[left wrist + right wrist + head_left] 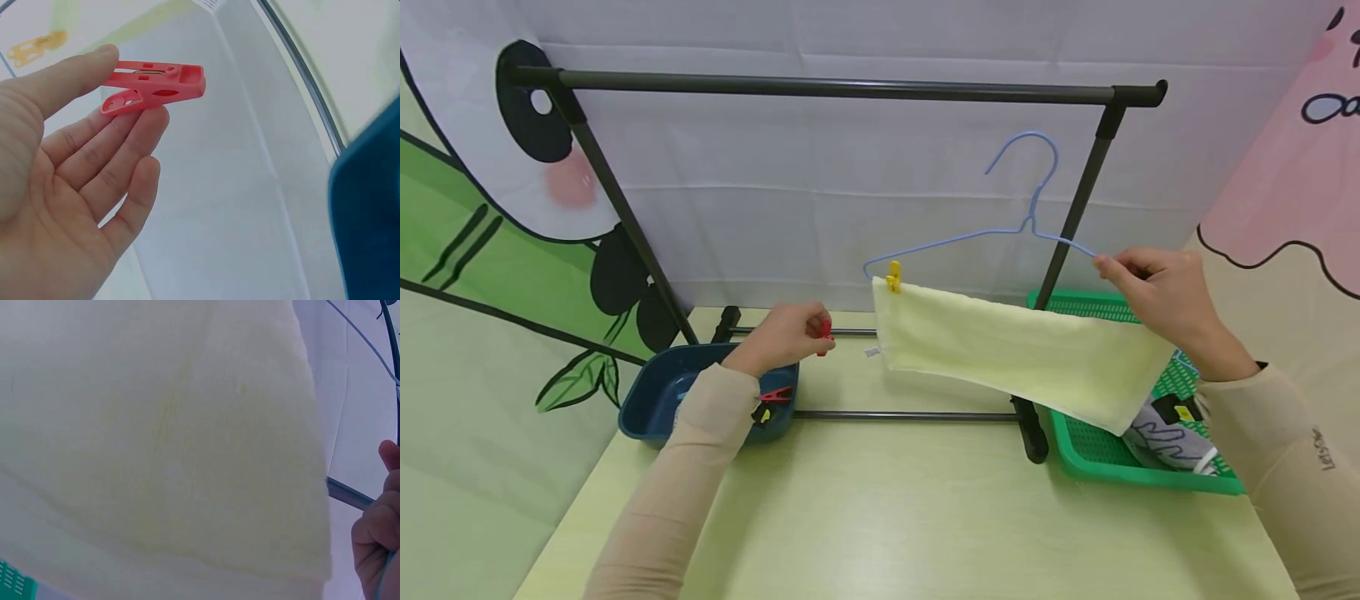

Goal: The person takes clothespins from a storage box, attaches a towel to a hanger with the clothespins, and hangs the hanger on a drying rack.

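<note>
Left hand point(784, 335) pinches the red clip point(169, 84), right hand point(1176, 300) the hanger point(1032, 218); pegging probably requires bringing clip to cloth point(1011, 346).

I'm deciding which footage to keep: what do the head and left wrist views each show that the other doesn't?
Only the head view shows the right hand, the green basket and the hanger hook. Only the left wrist view shows the metal spring in the red clothespin. Both share the left hand, that clothespin and the yellow clothespin.
</note>
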### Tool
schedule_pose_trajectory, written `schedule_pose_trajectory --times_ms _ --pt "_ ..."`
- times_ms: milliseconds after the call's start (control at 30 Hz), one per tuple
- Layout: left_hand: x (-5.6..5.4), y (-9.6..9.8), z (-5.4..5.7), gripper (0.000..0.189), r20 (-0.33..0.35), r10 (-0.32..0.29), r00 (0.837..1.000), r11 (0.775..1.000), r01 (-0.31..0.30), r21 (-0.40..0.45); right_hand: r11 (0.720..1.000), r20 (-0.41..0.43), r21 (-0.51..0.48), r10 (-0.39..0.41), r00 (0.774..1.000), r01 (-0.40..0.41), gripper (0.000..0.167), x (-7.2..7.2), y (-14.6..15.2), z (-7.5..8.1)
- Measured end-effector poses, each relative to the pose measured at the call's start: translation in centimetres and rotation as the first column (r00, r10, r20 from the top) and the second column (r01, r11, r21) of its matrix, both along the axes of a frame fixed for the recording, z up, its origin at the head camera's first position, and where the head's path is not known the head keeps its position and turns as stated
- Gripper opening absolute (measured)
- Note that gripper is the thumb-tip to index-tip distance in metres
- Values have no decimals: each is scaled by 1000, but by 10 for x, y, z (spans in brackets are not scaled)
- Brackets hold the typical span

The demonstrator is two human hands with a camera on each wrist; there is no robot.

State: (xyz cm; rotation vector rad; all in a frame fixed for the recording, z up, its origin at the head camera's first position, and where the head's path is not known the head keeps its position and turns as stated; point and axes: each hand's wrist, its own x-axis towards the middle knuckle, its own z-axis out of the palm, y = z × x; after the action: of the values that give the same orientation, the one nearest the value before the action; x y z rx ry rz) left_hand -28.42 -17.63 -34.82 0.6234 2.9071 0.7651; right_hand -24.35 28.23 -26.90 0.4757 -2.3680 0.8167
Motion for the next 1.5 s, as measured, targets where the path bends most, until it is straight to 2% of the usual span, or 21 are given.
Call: schedule_pose_trajectory --times_ms 400,600,867,1100,1367,1500 --pt "12 29 13 23 -38 -79 996 997 80 22 1000 -17 4 12 1000 -12 21 -3 -3 -2" --pt "12 42 15 30 -61 -117 991 990 121 72 1000 -20 7 14 1000 -14 22 -3 -4 -3" --pt "18 60 14 28 -120 -177 977 975 191 114 1000 -9 12 8 1000 -8 24 -3 -6 -5" --pt "25 79 20 27 -193 -230 954 964 251 88 1000 -5 4 22 1000 -22 25 -3 -10 -4" --pt "26 90 21 29 -235 -222 946 952 262 157 1000 9 13 26 1000 -26 27 -3 -14 -5" --pt "26 94 21 28 -287 -197 938 949 255 183 1000 9 13 28 1000 -28 27 -3 -16 -5"
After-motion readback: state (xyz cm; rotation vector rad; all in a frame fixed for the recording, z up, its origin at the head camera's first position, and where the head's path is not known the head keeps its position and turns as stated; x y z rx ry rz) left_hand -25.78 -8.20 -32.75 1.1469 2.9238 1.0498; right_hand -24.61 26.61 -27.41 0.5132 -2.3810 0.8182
